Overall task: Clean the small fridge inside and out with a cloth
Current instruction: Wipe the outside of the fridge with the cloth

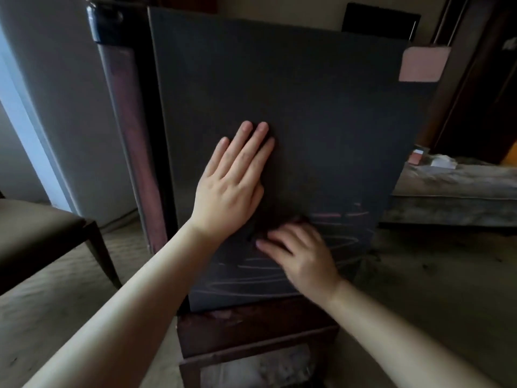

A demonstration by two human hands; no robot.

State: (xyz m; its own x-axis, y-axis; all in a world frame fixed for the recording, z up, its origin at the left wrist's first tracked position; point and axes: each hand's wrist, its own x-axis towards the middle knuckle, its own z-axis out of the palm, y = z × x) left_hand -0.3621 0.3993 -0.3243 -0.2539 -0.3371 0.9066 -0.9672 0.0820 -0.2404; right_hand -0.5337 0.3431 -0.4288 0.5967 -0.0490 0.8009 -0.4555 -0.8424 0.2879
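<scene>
Left hand (232,186) flat, fingers straight, on fridge (307,107) — right hand (302,253) blurred, grip unclear.

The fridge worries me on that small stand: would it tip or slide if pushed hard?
Probably heavy and stiff: the fridge is a tall cabinet. It may be top-heavy, since the wooden stand under it looks no wider. The left hand pressed flat on its side suggests bracing; damp streaks hint at a slick surface.

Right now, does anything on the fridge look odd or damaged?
Pale looping streaks cross the lower fridge panel, beside the right hand; wipe marks or scratches, I cannot tell.
</scene>
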